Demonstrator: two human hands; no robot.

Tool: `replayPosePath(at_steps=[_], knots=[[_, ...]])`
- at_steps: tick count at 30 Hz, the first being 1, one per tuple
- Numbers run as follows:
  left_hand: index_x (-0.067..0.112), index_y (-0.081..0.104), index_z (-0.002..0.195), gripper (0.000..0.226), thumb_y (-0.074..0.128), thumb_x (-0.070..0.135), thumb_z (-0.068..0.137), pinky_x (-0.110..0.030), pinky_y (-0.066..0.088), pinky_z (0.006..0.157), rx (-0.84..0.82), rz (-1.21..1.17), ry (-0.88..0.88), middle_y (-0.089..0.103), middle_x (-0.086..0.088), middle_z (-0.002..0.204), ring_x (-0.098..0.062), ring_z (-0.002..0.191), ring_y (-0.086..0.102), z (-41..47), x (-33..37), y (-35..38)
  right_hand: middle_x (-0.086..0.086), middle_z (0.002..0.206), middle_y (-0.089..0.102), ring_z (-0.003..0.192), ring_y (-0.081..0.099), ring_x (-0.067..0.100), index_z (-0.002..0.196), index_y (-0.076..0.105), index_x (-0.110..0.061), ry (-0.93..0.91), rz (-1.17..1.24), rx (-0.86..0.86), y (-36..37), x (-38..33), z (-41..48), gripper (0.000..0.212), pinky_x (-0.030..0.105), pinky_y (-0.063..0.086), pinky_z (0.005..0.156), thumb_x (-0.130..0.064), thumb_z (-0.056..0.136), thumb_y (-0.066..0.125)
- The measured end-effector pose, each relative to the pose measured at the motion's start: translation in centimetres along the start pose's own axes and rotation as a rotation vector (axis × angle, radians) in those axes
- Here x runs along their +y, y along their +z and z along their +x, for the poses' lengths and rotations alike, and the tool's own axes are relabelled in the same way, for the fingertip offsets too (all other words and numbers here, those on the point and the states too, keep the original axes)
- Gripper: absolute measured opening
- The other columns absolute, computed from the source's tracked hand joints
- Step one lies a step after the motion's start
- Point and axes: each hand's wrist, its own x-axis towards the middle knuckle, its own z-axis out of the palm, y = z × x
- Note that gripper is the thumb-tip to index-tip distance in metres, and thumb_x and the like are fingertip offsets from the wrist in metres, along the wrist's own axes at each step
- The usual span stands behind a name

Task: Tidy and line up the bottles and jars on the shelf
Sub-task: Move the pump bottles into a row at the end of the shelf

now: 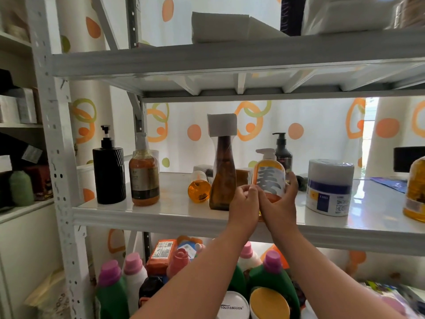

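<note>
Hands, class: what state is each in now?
Left hand: fingers curled beside the orange white-labelled plastic pump bottle; grip cannot be told.
Right hand: holds that bottle.

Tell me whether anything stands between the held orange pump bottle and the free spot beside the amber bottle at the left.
Yes. The tall brown bottle stands just left of the orange pump bottle in the right hand, and beyond it a small orange bottle lies on its side. Both block the path.
</note>
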Motion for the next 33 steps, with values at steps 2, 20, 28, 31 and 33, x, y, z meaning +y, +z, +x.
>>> replayPosePath(at_steps=[2, 20, 28, 31, 33], knots=[[0.016, 0.047, 0.130, 0.041, 0.034, 0.040, 0.100, -0.013, 0.048, 0.070, -0.014, -0.021, -0.016, 0.059, 0.002, 0.113, -0.011, 0.099, 0.057, 0.3, -0.2, -0.2, 0.007, 0.143, 0.035, 0.122, 0.048, 0.028, 0.143, 0.007, -0.036, 0.031, 0.053, -0.014, -0.3, 0.1, 0.3, 0.088, 0.047, 0.050, 0.095, -0.031, 0.082, 0.069], [0.012, 0.042, 0.136, 0.065, 0.071, 0.033, 0.081, -0.017, 0.051, 0.072, -0.243, -0.065, -0.027, 0.057, -0.006, 0.129, -0.016, 0.105, 0.058, -0.5, 0.8, -1.3, 0.010, 0.138, 0.044, 0.118, 0.052, 0.031, 0.148, 0.003, -0.027, -0.083, -0.232, -0.083, -1.6, 0.9, -0.7, 0.089, 0.040, 0.049, 0.088, -0.025, 0.085, 0.065], [0.013, 0.040, 0.137, 0.061, 0.068, 0.025, 0.085, -0.010, 0.050, 0.066, -0.292, -0.011, 0.067, 0.055, -0.003, 0.133, -0.010, 0.106, 0.053, -1.1, 1.3, -2.4, 0.002, 0.147, 0.035, 0.126, 0.046, 0.025, 0.148, 0.003, -0.031, -0.198, -0.191, -0.016, -1.5, 0.8, -2.0, 0.092, 0.034, 0.046, 0.087, -0.027, 0.083, 0.068], [0.014, 0.039, 0.140, 0.063, 0.069, 0.020, 0.084, -0.006, 0.049, 0.070, -0.286, 0.005, 0.173, 0.055, -0.002, 0.134, -0.008, 0.110, 0.053, -1.1, 1.3, -3.4, -0.001, 0.151, 0.029, 0.131, 0.041, 0.023, 0.148, 0.003, -0.032, -0.312, -0.226, 0.048, -0.9, 0.8, -2.3, 0.096, 0.028, 0.042, 0.086, -0.030, 0.080, 0.070], [0.015, 0.042, 0.138, 0.060, 0.068, 0.017, 0.084, -0.005, 0.049, 0.074, -0.272, -0.005, 0.232, 0.057, 0.000, 0.131, -0.008, 0.112, 0.055, -1.3, 1.3, -4.2, 0.001, 0.150, 0.032, 0.130, 0.043, 0.024, 0.148, 0.003, -0.031, -0.359, -0.238, 0.089, -0.2, 0.4, -2.5, 0.097, 0.030, 0.043, 0.089, -0.033, 0.079, 0.071]])
